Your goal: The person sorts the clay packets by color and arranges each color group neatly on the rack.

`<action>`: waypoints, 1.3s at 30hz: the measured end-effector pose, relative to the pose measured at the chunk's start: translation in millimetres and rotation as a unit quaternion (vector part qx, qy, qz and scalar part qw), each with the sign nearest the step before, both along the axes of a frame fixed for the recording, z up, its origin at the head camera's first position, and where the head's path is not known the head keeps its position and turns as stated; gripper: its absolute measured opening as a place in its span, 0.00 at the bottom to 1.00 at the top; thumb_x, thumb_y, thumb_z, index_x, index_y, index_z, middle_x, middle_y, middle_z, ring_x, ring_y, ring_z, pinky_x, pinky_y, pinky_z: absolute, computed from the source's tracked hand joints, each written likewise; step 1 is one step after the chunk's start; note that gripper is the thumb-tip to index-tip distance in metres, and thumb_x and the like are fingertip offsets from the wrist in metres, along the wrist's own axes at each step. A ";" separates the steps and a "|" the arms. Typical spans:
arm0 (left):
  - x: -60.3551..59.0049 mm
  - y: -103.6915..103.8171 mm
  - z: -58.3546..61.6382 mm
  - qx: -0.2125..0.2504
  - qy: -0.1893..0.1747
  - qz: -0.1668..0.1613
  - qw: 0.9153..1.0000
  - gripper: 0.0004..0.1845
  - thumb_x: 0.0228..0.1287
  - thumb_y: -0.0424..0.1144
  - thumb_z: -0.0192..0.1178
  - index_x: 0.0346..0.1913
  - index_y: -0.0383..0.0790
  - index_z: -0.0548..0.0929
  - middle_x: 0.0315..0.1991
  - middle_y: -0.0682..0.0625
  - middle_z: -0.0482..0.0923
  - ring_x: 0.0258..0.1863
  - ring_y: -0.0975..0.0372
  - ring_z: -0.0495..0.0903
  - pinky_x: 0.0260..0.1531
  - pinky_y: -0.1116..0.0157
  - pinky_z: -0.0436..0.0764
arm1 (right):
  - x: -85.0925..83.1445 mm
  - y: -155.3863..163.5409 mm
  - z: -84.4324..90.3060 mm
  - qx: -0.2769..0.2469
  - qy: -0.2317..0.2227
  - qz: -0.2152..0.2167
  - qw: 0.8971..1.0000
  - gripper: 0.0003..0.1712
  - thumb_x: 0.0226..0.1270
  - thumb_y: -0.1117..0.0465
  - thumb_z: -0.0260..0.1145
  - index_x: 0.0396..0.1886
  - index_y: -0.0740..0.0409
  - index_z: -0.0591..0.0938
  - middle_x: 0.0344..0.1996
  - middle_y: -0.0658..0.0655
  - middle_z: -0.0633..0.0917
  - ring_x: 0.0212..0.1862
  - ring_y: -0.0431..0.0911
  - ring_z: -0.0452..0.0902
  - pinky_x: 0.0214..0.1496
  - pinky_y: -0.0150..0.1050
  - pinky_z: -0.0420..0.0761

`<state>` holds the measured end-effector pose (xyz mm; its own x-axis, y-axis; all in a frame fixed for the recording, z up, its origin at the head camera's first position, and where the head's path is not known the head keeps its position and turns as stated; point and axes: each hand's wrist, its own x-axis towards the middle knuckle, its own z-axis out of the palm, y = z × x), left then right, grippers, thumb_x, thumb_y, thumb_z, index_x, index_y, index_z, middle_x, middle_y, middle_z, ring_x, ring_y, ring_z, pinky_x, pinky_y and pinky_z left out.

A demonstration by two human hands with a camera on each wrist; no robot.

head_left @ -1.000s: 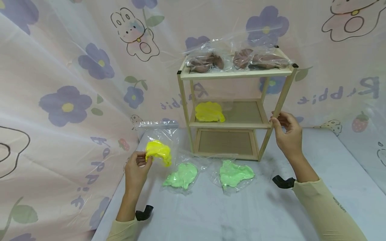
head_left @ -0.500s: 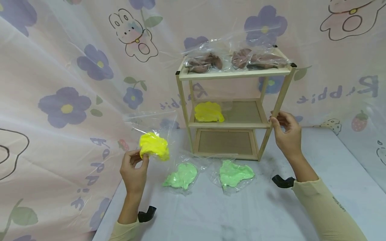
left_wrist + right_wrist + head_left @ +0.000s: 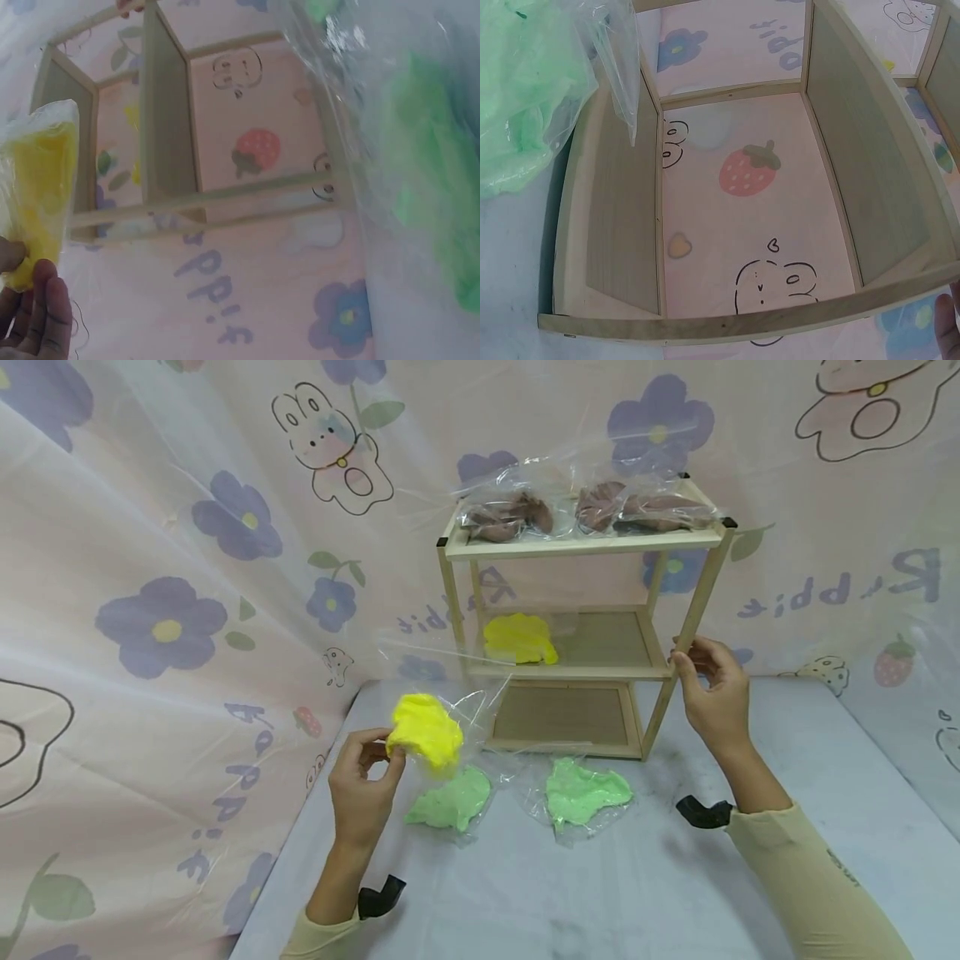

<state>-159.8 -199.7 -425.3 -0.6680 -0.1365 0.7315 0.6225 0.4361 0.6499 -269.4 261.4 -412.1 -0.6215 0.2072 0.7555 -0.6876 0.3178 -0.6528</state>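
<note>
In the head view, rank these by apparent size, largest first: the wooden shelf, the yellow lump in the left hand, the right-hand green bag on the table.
1. Wooden shelf
2. Right-hand green bag
3. Yellow lump, pinched by the left hand; it is nearer the camera, so this last ranking is unsure.

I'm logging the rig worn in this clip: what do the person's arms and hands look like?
Both hands, left hand and right hand, are bare, with no gloves. Both arms wear pale yellow long sleeves; the right one carries small dark lettering. A black curved mount sits at each wrist.
</note>
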 end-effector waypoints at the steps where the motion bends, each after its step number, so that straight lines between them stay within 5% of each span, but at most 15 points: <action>1: 0.4 2.8 1.2 0.002 -0.008 -0.012 1.000 0.17 0.65 0.16 0.68 0.54 0.28 0.83 0.50 0.39 0.83 0.41 0.64 0.82 0.48 0.74 0.85 | -0.1 0.5 0.0 0.000 0.000 0.000 1.000 0.16 0.75 0.80 0.64 0.59 0.79 0.81 0.46 0.50 0.86 0.46 0.34 0.82 0.52 0.22 0.80; 15: -0.5 41.8 20.4 -0.004 -0.118 -0.088 0.989 0.15 0.70 0.23 0.68 0.56 0.38 0.85 0.52 0.46 0.84 0.40 0.58 0.86 0.48 0.69 0.88 | -2.0 2.5 -1.1 0.004 0.010 -0.001 1.000 0.16 0.74 0.81 0.65 0.59 0.80 0.81 0.45 0.46 0.85 0.46 0.33 0.82 0.54 0.23 0.81; 22: -3.3 59.1 28.0 0.010 -0.186 -0.133 0.973 0.15 0.72 0.24 0.66 0.58 0.38 0.84 0.55 0.44 0.83 0.40 0.57 0.87 0.46 0.65 0.91 | -2.0 0.4 -0.2 0.000 0.014 0.005 1.000 0.17 0.72 0.83 0.64 0.59 0.80 0.81 0.46 0.49 0.86 0.47 0.34 0.83 0.55 0.23 0.81; 30: -10.5 77.8 33.0 0.019 -0.229 -0.185 0.955 0.12 0.73 0.27 0.68 0.56 0.34 0.83 0.45 0.41 0.84 0.37 0.55 0.89 0.42 0.63 0.92 | -0.6 -0.4 0.8 -0.003 0.015 0.010 1.000 0.16 0.75 0.80 0.64 0.59 0.82 0.79 0.47 0.47 0.85 0.47 0.34 0.83 0.55 0.23 0.81; 34: -14.2 83.9 36.2 0.023 -0.278 -0.224 0.934 0.14 0.75 0.30 0.67 0.60 0.34 0.82 0.46 0.40 0.84 0.39 0.54 0.89 0.45 0.63 0.92 | -1.5 0.2 0.6 0.003 0.014 0.001 1.000 0.16 0.74 0.81 0.64 0.59 0.81 0.80 0.46 0.45 0.85 0.47 0.33 0.82 0.55 0.22 0.81; 39: -17.6 87.0 38.6 0.031 -0.348 -0.291 0.891 0.18 0.79 0.36 0.64 0.66 0.35 0.78 0.53 0.39 0.83 0.45 0.51 0.89 0.54 0.58 0.90 | -0.7 0.1 1.5 0.002 0.014 0.002 1.000 0.16 0.74 0.81 0.64 0.59 0.81 0.80 0.45 0.47 0.86 0.47 0.33 0.83 0.55 0.23 0.81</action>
<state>-177.5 -112.7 -386.7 -0.9273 0.3556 0.1167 0.1695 0.1210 0.9781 -270.1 261.5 -410.7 -0.6003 0.2004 0.7742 -0.7077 0.3176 -0.6310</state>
